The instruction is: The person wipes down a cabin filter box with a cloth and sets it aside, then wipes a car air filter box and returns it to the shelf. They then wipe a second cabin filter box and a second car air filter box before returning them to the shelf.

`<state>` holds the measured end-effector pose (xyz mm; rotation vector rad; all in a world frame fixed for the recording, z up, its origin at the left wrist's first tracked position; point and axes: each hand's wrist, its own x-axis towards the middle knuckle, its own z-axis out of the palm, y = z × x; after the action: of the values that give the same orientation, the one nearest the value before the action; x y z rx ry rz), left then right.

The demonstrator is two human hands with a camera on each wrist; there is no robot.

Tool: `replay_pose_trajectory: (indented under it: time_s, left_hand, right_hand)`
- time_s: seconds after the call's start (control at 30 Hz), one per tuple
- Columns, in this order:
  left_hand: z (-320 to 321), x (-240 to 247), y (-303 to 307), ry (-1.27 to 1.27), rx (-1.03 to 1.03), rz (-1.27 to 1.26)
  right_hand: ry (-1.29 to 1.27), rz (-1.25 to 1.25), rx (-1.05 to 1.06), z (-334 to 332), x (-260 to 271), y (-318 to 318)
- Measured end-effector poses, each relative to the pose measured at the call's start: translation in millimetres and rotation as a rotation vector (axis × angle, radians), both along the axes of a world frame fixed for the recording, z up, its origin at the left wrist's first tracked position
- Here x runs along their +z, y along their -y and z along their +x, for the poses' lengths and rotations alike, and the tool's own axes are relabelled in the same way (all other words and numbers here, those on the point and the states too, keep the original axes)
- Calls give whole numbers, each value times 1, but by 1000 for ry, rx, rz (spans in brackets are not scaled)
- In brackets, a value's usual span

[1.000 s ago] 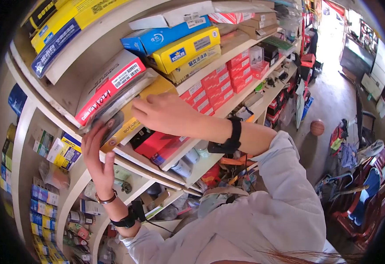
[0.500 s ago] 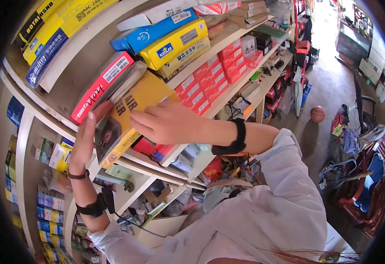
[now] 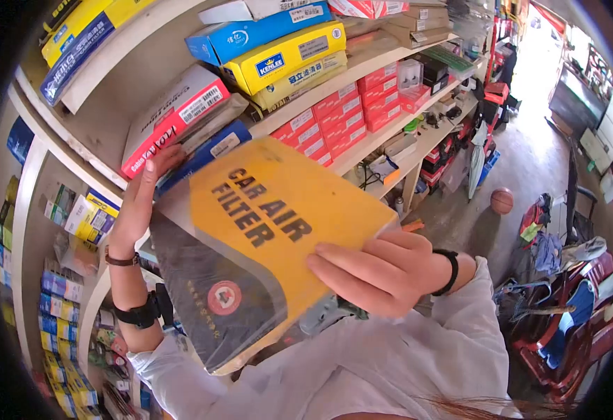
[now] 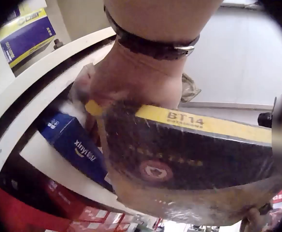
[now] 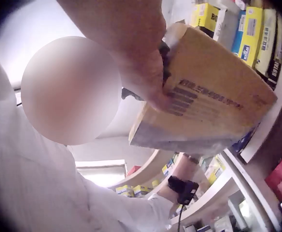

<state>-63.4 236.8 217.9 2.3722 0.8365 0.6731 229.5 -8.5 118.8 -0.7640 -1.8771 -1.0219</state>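
Observation:
My right hand (image 3: 373, 273) grips a yellow and black car air filter box (image 3: 271, 210) by its right edge, fingers on the printed top. The right wrist view shows the thumb on the box's plain underside (image 5: 213, 92). The box is tilted, out in front of the shelf. My left hand (image 3: 142, 203) is raised at the shelf edge, fingers reaching against a stack with a red and white cabin filter box (image 3: 180, 119) on top. Below that stack a blue box (image 3: 215, 150) lies on the shelf. In the left wrist view the filter box hides the left fingertips.
Yellow Kenlee box (image 3: 285, 63) and blue box (image 3: 257, 31) are stacked farther right on the same shelf. Several small red boxes (image 3: 327, 122) fill the level below. Curved side shelves (image 3: 33, 210) stand at left. A basketball (image 3: 502, 201) lies on the floor.
My right hand has drawn the car air filter box out of the stack toward me, its printed top now in full sight. The blue box beneath has come into view. The left hand stays by the stack.

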Motion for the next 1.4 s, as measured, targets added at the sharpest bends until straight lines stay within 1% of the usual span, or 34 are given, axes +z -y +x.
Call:
replay_pose_trajectory:
  time_s: [0.03,0.07,0.17,0.2,0.23,0.27,0.3,0.33,0.37,0.4,0.43,0.47,0.5,0.53,0.57,0.6,0.63,0.67,0.7,0.73,0.8,0.83,0.87,0.9,0.93,1.0,1.07,1.1,1.17,1.2,1.27,1.3,1.37,1.4]
  left_hand:
    - [1,-6,4,73,3,28]
    - [3,-8,9,79,28,19]
    - [0,-13,28,15,127,217]
    - [-5,-21,31,39,155,233]
    - [-8,-33,41,134,222,210]
    - [-10,-49,52,227,286,191]
    - [-15,-75,59,386,324,248]
    - [-22,-110,65,477,488,261]
    - [-20,-147,77,526,601,341]
    - [-9,-177,100,625,699,131]
    - [6,-200,125,736,784,-219]
    - [13,-227,143,763,652,-363]
    - [33,-238,166,952,797,-699]
    - [40,-257,179,1093,694,-948]
    - [40,-278,188,1236,577,-1195]
    - [40,-290,195,1238,612,-1208]
    - [40,-300,203,1267,597,-1294]
    - [41,-308,211,1295,579,-1382]
    - [42,-312,215,1333,662,-1406]
    - [45,-318,219,1333,693,-1425]
    - [50,-328,225,1344,831,-1196]
    - [53,-328,227,1343,802,-1140]
    - [57,-330,229,1330,830,-1157]
    - [62,-332,230,1335,825,-1112]
    - [67,-335,230,1338,813,-1068]
    - [78,-345,229,1322,802,-1084]
    - [93,-353,227,1311,841,-1063]
    - [102,-353,226,1295,826,-1079]
    - [118,-348,221,1272,824,-1040]
    - [123,-345,219,1254,800,-1051]
    - [131,-337,219,1283,774,-987]
    - [132,-332,218,1252,752,-999]
    - [140,-319,216,1248,730,-1007]
    - [143,-316,214,1265,719,-1002]
  right_hand:
    - [-41,-44,7,2,-3,2]
    - [-81,-91,19,5,-6,4]
    - [-102,-230,69,16,-31,-1]
    - [-133,-281,89,20,-43,-6]
    - [-117,-288,133,24,-54,-8]
    - [-137,-319,97,27,-65,-7]
    - [-160,-351,58,32,-76,-7]
    - [-157,-359,94,36,-86,-7]
    - [-123,-363,51,40,-96,-6]
    - [-93,-369,4,44,-105,-6]
    - [-101,-385,27,48,-113,-7]
    - [-57,-402,49,52,-121,-6]
    - [-12,-422,70,53,-130,-4]
    - [-18,-448,91,53,-141,-5]
    - [-14,-458,173,52,-154,-8]
    - [-9,-470,255,53,-164,-9]
    - [-13,-501,270,54,-173,-8]
    - [-4,-652,267,56,-180,-6]
    - [6,-802,262,58,-187,-4]
    - [3,-834,272,60,-195,-6]
    - [-333,-1212,341,62,-210,-11]
    - [-345,-1244,347,67,-221,-13]
    - [-539,-1313,297,75,-233,-15]
    - [-734,-1370,237,79,-241,-18]
    - [-746,-1388,229,79,-240,-21]
    - [-738,-1152,226,72,-222,-21]
    - [-545,-1245,413,59,-206,-11]
    - [-560,-1240,392,51,-210,-5]
    - [-191,-1470,726,41,-227,4]
    - [-211,-1459,705,46,-228,4]
    - [-101,-1381,583,56,-230,3]
    - [-123,-1373,564,63,-229,1]
    - [-216,-1400,316,84,-230,-8]
    - [-240,-1394,299,93,-236,-11]
